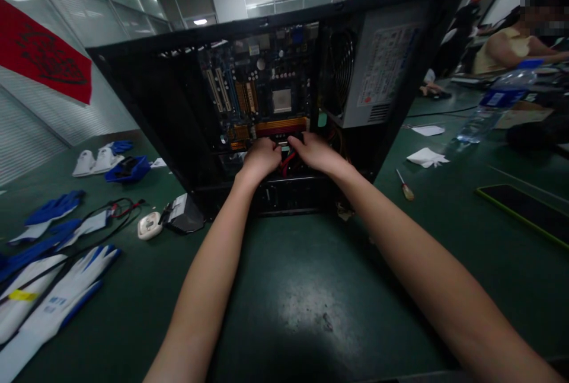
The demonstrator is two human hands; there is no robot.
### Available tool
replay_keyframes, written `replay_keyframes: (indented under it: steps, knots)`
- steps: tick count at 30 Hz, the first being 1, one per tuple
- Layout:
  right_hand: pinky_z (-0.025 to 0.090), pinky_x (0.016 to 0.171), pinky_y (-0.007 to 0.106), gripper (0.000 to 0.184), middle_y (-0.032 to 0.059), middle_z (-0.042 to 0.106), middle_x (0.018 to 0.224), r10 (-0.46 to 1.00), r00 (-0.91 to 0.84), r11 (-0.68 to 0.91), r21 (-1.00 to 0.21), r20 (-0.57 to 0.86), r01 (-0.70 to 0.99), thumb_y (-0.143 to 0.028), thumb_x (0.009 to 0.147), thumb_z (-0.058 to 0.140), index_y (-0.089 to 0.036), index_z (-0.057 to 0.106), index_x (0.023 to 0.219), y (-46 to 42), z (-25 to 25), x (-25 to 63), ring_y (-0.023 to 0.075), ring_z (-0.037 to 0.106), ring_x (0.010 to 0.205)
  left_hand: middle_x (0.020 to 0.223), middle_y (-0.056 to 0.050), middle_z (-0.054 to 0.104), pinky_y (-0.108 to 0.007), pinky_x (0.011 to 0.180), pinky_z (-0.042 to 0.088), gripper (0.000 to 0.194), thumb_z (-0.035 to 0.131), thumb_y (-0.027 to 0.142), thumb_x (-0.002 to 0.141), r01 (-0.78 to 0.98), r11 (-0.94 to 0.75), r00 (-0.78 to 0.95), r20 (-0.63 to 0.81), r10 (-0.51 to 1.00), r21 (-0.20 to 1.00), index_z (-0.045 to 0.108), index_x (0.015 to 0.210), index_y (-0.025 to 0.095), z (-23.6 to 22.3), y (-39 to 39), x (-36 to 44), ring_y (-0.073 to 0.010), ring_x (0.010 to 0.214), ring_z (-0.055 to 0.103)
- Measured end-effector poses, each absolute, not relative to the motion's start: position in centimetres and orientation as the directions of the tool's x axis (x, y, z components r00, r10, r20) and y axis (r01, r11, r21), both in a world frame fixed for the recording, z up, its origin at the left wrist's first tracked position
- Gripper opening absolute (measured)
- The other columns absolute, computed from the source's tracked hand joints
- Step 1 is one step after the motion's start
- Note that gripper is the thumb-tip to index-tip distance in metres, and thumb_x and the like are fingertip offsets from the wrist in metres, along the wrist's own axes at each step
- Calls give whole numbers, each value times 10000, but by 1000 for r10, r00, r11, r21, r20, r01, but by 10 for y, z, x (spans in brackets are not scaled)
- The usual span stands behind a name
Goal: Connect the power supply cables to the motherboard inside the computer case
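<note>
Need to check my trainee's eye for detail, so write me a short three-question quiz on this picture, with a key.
1. Multiple choice: What do the left hand and right hand both reach into?
A) the gloves
B) the open computer case
C) the red banner

2. True or false: The screwdriver lies on the green table, to the right of the computer case.

3. Fill in the blank: The cap on the clear bottle is coloured ____.

Key: 1. B; 2. True; 3. blue.
</note>
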State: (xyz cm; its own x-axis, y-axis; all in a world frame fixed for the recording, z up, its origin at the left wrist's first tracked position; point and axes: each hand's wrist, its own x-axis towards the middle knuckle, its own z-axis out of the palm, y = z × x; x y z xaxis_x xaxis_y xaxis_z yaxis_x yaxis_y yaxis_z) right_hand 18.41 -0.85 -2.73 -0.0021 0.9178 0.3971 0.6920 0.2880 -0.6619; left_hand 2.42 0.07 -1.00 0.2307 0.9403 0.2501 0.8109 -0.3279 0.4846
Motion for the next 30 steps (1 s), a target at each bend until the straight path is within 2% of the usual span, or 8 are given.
replay_keyframes:
  steps: [4, 9, 15, 20, 30]
  knots:
    - [467, 949, 331, 341, 185, 728, 1130, 920, -38, 292, -619, 390, 729, -364, 1029, 471, -112, 692, 1089, -16, -22, 182, 284, 665, 1122, 989, -172, 742, -325, 788, 494, 243, 520, 257, 931, 898, -277, 204, 233, 951, 343, 729, 956, 135, -2, -12, 33, -259, 907, 688]
    - [471, 933, 327, 352, 185, 725, 1134, 923, -36, 274, -591, 383, 759, -365, 1030, 470, -108, 702, 1097, -18, -17, 180, 287, 662, 1120, 1085, -221, 726, -373, 845, 518, 303, 481, 275, 955, 951, -189, 119, 277, 954, 245, 724, 1044, 117, 1, -20, 37, -312, 1009, 691]
    - [469, 925, 334, 349, 177, 727, 1120, 903, -94, 350, -588, 420, 729, -344, 1022, 478, -100, 713, 1102, -15, -19, 181, 278, 668, 1081, 1085, -207, 731, -364, 877, 518, 325, 477, 304, 972, 947, -217, 155, 252, 955, 238, 736, 1055, 125, 0, -19, 36, -291, 1019, 696]
    - [457, 946, 329, 328, 159, 728, 1122, 887, -136, 402, -593, 441, 698, -321, 1020, 472, -116, 713, 1106, -14, -21, 183, 262, 658, 1097, 1099, -213, 730, -370, 862, 529, 320, 514, 301, 953, 951, -190, 130, 243, 961, 243, 724, 1113, 121, 4, -17, 37, -304, 1035, 695]
    - [458, 926, 305, 321, 156, 736, 1108, 890, -118, 391, -605, 439, 693, -317, 1028, 474, -114, 720, 1066, -18, -20, 182, 249, 672, 1067, 1112, -223, 729, -351, 849, 542, 334, 548, 282, 921, 957, -199, 154, 214, 965, 209, 725, 1148, 113, 11, -10, 39, -314, 1053, 699]
